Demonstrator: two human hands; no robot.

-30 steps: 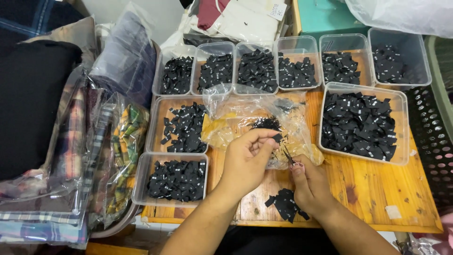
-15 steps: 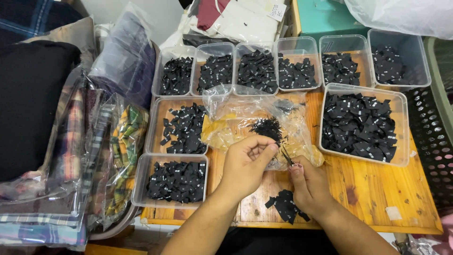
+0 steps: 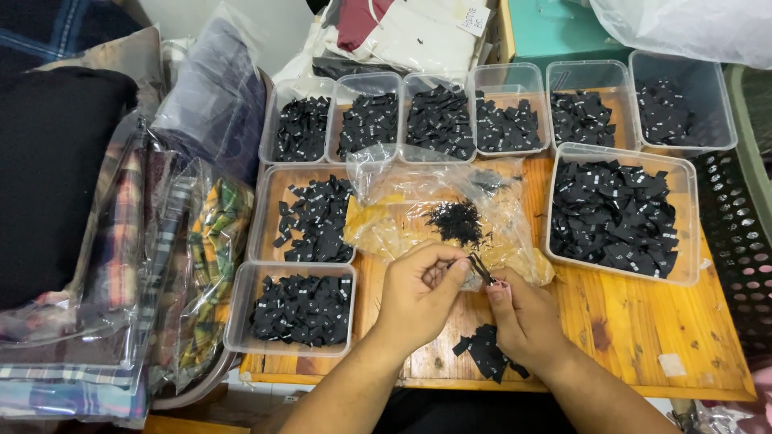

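Now | left hand (image 3: pixel 418 289) and right hand (image 3: pixel 523 317) meet at table centre, fingertips of both pinching one small black tag (image 3: pixel 481 269) between them | clear plastic bag (image 3: pixel 450 213) of black bits at 12 o'clock, just beside | loose tag pile (image 3: pixel 486 354) at 6 o'clock on wooden table (image 3: pixel 643 337) | large clear tub (image 3: pixel 619 213) at 2 o'clock

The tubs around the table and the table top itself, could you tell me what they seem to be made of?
The tubs look like clear, slightly frosted plastic: the black tags inside show through their thin walls and rounded rims. The table top seems to be wooden slats, with visible grain, knots and an orange, faintly glossy finish, probably varnish.
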